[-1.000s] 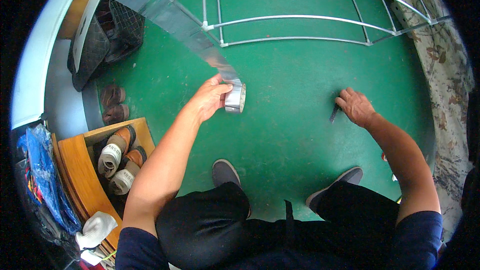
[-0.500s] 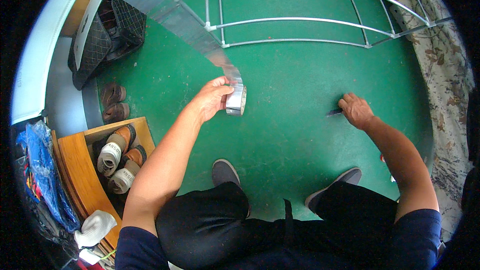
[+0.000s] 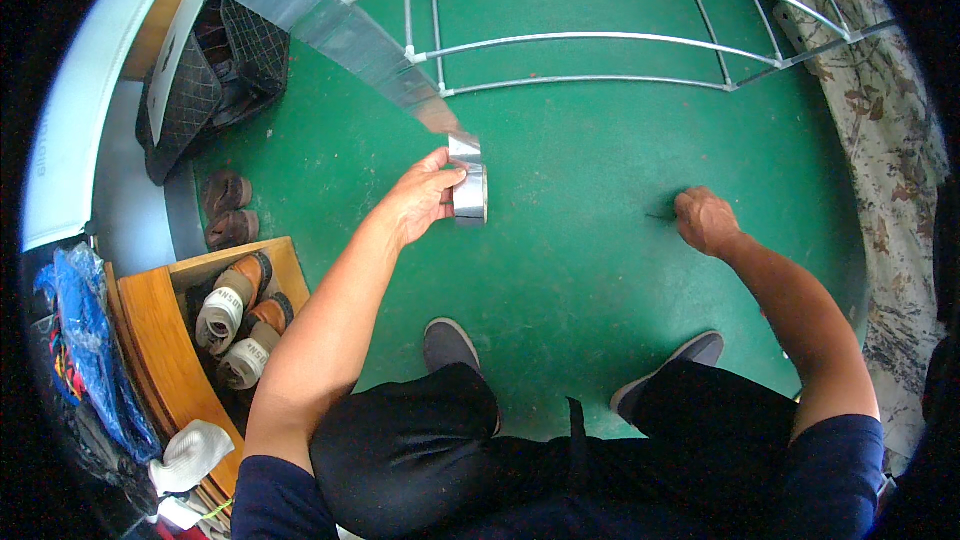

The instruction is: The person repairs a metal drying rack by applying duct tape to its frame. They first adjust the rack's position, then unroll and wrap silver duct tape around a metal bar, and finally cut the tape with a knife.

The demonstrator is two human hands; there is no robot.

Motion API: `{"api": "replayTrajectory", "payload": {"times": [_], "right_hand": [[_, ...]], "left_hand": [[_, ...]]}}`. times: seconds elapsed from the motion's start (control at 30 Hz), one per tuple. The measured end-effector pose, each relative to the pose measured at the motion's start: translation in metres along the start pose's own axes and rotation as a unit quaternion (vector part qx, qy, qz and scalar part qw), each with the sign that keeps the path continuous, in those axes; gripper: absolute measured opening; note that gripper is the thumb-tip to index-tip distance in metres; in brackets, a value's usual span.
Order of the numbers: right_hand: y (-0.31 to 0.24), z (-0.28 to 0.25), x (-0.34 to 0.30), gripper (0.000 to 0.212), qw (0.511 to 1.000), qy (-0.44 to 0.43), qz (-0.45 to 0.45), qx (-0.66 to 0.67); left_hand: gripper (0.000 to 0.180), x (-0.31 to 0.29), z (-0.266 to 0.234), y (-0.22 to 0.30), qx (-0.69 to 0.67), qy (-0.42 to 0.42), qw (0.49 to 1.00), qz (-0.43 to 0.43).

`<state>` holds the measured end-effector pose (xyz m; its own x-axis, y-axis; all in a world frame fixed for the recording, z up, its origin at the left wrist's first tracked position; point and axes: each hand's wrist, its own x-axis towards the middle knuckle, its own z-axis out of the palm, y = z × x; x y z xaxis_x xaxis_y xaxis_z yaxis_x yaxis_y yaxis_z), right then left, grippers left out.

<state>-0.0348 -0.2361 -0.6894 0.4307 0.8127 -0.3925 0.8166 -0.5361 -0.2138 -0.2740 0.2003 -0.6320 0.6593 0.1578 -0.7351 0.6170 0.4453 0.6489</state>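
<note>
My left hand (image 3: 425, 195) is closed on a roll of silver tape (image 3: 470, 198), thumb and fingers on its left side. A shiny length of tape rises from the roll towards a wide silver strip (image 3: 350, 35). That strip runs to the upper left, past the corner of a metal tube frame (image 3: 590, 37). Well to the right, my right hand (image 3: 706, 221) is a fist over the green floor. From its fingers a thin dark object (image 3: 662, 216) pokes out to the left; most of it is hidden, so its kind cannot be told.
Along the right lies camouflage-patterned cloth (image 3: 890, 340). On the left are a wooden box (image 3: 285, 258) with shoes (image 3: 235, 305) inside, brown shoes (image 3: 228, 210) on the floor, a black quilted bag (image 3: 255, 50) and a blue plastic bag (image 3: 95, 340). My feet stand apart on the green floor (image 3: 560, 280).
The tape roll has turned slightly in my left hand, and the tape above it now faces me flatter. My right hand has rotated a little, so less of the dark object shows.
</note>
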Motion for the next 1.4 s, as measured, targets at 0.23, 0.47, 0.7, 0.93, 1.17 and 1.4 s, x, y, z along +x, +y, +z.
{"api": "replayTrajectory", "payload": {"times": [0.23, 0.47, 0.7, 0.93, 1.17, 1.4], "right_hand": [[-0.08, -0.043, 0.045, 0.015, 0.977, 0.022, -0.004, 0.213], [-0.16, -0.079, 0.075, 0.009, 0.921, 0.112, -0.095, 0.362], [-0.182, -0.085, 0.086, 0.007, 0.913, 0.17, -0.16, 0.334], [-0.185, -0.08, 0.093, 0.008, 0.908, 0.183, -0.176, 0.332], [-0.186, -0.082, 0.094, 0.009, 0.915, 0.165, -0.169, 0.326], [-0.186, -0.079, 0.092, 0.009, 0.918, 0.162, -0.165, 0.322]], "left_hand": [[0.036, 0.0, 0.009, 0.004, 0.042, 0.007, 0.999, 0.013], [0.032, -0.009, 0.016, 0.009, 0.051, -0.012, 0.998, 0.032], [0.031, -0.012, 0.018, 0.011, 0.083, -0.023, 0.995, 0.047], [0.034, -0.021, 0.026, 0.018, 0.108, -0.024, 0.992, 0.056], [0.04, -0.022, 0.025, 0.019, 0.121, -0.058, 0.99, 0.048], [0.034, -0.026, 0.038, 0.021, 0.126, -0.043, 0.99, 0.053]]}}
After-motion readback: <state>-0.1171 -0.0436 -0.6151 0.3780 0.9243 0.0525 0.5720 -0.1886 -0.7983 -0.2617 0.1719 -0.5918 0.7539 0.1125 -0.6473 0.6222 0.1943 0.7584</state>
